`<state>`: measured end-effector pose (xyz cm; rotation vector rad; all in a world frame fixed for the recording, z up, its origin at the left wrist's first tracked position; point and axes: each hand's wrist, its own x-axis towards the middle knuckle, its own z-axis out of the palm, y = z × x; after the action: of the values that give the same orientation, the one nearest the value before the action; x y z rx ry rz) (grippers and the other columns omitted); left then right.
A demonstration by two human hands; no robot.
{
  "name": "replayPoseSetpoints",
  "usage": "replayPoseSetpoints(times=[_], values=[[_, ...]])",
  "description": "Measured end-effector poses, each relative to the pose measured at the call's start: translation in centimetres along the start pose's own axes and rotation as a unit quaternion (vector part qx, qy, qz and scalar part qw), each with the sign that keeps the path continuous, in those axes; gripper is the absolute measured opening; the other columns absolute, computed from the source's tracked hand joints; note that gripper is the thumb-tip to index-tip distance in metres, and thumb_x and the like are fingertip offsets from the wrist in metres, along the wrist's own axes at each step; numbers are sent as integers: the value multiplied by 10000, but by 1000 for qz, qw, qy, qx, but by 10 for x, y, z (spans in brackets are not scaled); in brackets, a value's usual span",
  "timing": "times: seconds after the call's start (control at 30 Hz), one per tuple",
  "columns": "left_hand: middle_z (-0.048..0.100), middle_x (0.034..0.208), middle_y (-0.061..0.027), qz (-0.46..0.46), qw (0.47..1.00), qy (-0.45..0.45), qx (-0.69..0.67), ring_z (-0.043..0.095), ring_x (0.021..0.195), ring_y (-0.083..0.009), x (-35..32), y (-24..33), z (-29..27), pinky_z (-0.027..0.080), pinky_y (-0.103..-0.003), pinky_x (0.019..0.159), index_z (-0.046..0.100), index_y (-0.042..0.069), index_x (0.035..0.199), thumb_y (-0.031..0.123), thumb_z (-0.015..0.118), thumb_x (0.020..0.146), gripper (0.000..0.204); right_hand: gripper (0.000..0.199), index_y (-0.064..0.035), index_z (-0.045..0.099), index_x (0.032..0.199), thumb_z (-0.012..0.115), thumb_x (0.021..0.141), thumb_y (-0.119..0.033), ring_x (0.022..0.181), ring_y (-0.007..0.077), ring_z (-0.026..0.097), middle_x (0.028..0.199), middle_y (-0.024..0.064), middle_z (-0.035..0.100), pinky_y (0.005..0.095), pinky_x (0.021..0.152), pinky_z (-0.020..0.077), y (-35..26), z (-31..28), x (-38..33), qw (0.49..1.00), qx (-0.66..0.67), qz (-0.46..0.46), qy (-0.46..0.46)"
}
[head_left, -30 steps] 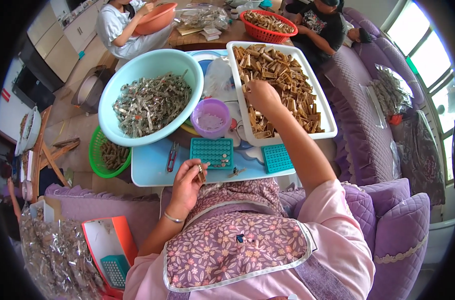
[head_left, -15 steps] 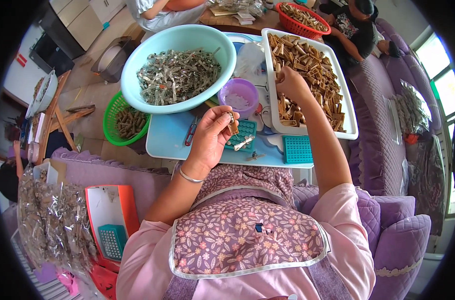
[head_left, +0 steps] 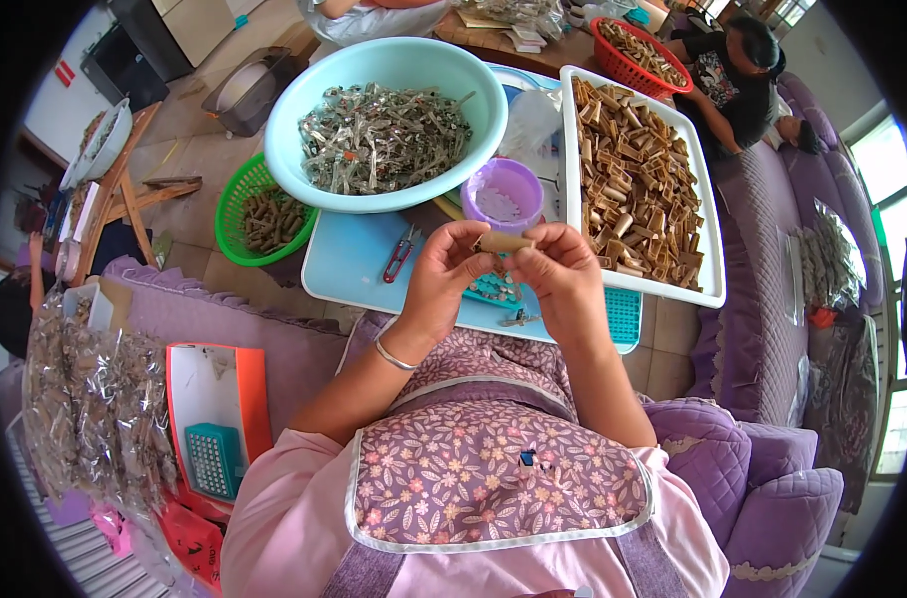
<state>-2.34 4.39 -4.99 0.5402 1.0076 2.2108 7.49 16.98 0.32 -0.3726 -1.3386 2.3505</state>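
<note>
We see the brown piece [head_left: 504, 242] above the tabletop [head_left: 354, 261], near the purple bowl [head_left: 491, 211]. Our left hand [head_left: 446, 279] and right hand [head_left: 561, 277] each pinch one end in their grip. The step seems a two-handed fitting (details we cannot see); the next move should need steady alignment.

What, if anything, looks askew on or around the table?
The light-blue basin looks awkwardly placed: its left side juts past the edge of the blue table, overlapping the green basket in this view.
</note>
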Motion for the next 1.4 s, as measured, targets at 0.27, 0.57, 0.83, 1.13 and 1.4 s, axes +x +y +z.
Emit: replayPoseSetpoints(times=[0.27,0.57,0.83,1.13,1.4], values=[[593,1059,-23,70,996,5,54,566,982,-94,-3,4,-2,485,-241,869,540,39,1161,93,721,835,377,201,20,601,992,714,839,-47,736,86,602,841,46,655,219,638,495,15,2,-6,965,-255,-55,23],[571,991,-13,76,984,-36,159,574,854,-88,-1,12,-6,498,-232,772,591,32,1152,113,737,820,372,158,2,656,918,747,797,-43,713,81,588,811,27,641,223,629,480,13,-2,-5,953,-300,-42,-2],[551,937,-11,123,965,-22,232,555,822,-80,-3,12,-5,491,-226,765,610,20,1098,134,776,776,380,199,17,607,1055,667,870,-26,805,87,603,920,45,645,227,696,507,12,-3,-8,916,-388,-82,-60],[601,990,-61,159,889,-124,410,627,852,-137,-11,59,-4,546,-251,733,662,25,1038,105,741,792,270,330,-7,612,1139,708,838,-100,805,173,635,965,113,643,305,672,518,-8,-1,-18,911,-380,-77,-138],[640,924,-54,129,936,-47,324,637,789,-125,-15,31,-6,545,-260,718,640,13,1011,76,736,803,237,305,-20,614,1077,702,791,-83,741,318,643,872,138,658,407,645,519,21,4,-20,779,-557,-281,-58]])
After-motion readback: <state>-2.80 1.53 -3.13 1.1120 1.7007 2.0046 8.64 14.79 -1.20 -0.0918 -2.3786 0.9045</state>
